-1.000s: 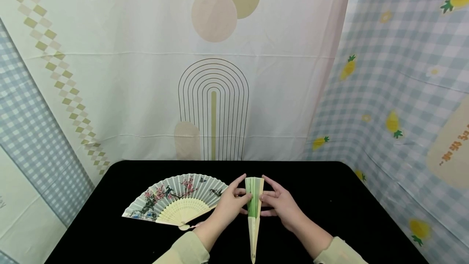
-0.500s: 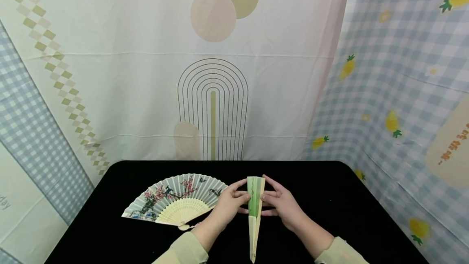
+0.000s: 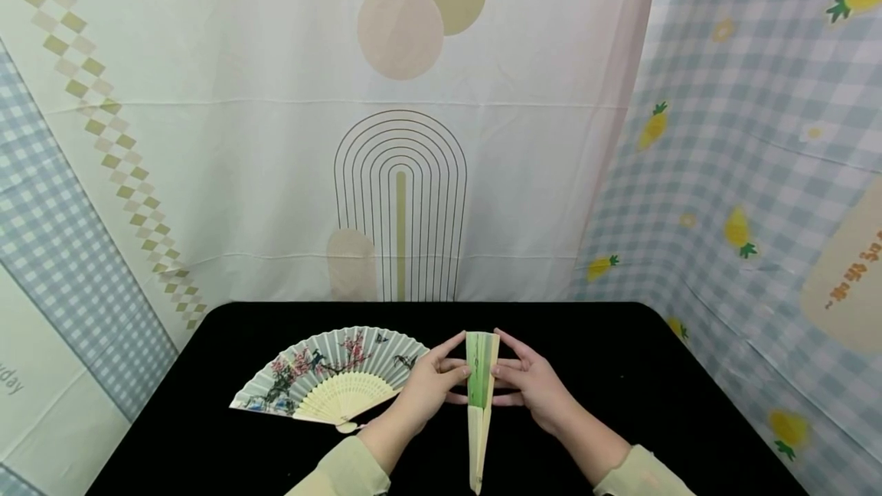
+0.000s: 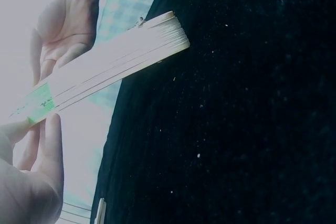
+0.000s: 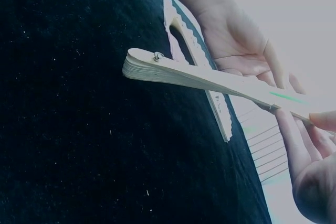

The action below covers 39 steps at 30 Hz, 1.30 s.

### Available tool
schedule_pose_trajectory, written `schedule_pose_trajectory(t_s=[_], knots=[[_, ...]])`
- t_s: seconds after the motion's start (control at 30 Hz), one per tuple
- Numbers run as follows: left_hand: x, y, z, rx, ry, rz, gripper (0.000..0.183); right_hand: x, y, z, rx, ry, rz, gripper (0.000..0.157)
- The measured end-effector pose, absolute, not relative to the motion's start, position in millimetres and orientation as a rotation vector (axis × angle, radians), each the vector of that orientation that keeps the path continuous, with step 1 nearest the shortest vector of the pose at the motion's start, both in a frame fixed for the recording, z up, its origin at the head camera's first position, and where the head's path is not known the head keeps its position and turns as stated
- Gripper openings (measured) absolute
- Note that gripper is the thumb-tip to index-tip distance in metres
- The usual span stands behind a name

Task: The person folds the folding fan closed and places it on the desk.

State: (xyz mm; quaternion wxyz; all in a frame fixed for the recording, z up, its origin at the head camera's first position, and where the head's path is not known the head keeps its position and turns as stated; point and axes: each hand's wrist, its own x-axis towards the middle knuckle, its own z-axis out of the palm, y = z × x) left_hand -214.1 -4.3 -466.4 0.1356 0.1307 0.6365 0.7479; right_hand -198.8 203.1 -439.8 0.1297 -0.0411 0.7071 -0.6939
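A mostly folded folding fan (image 3: 478, 373) with a green leaf and pale wooden ribs points its narrow pivot end toward the body. My left hand (image 3: 429, 383) pinches its left edge, thumb on the near face and other fingers spread behind. On the opposite edge my right hand (image 3: 534, 383) grips it the same way. The left wrist view shows the stacked ribs (image 4: 121, 53) held up over the black table. In the right wrist view a small metal pivot ring (image 5: 158, 56) sits at the rib end.
A second folding fan (image 3: 351, 373), spread wide with pink blossoms and birds, lies to the left on the black table (image 3: 654, 419); my left forearm passes close by its right side. Patterned cloth (image 3: 537, 197) hangs behind the table and at both sides.
The green fan and my left hand have shifted slightly to the right. The green leaf's pleats look flatter than a second ago. The spread fan has stayed put.
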Motion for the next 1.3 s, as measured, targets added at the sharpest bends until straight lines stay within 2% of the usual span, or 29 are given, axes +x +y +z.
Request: schedule_pose_trajectory(t_s=[1.3], knots=[[-210.9, 0.1, -463.3, 0.398, 1.877, 2.213, 0.061, -194.7, 195.4, -437.0, -0.088, 2.180, -1.977, 0.069]])
